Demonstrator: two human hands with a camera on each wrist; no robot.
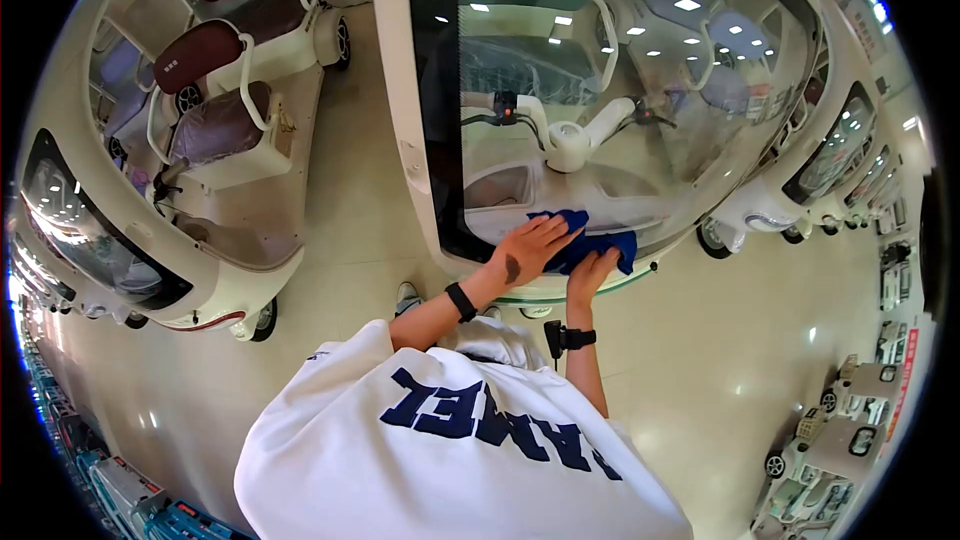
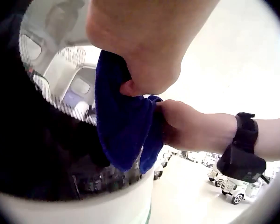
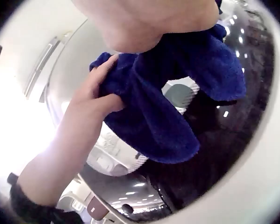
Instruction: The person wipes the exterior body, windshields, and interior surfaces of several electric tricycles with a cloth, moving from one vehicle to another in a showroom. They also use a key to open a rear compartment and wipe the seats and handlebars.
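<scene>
A blue cloth [image 1: 605, 246] lies bunched against the lower windshield [image 1: 690, 180] of a small white vehicle. My left hand [image 1: 535, 245] lies over its left part, fingers reaching along the glass. In the right wrist view, folds of the cloth [image 3: 154, 116] sit between the thumb and forefinger of the left hand [image 3: 86, 93]. Close beside it, my right hand [image 1: 593, 275] grips the cloth's lower right part. The left wrist view shows the right hand [image 2: 182, 123] at the cloth's edge [image 2: 121, 121], its fingertips hidden. Loose flaps hang over the windshield's black border [image 2: 51, 149].
Handlebars [image 1: 568, 140] stand behind the glass. Another white vehicle [image 1: 225, 270] with maroon seats is parked at left, and more vehicles [image 1: 770, 210] line the right side. Pale glossy floor [image 1: 680, 360] extends around the person. Both wrists wear black bands.
</scene>
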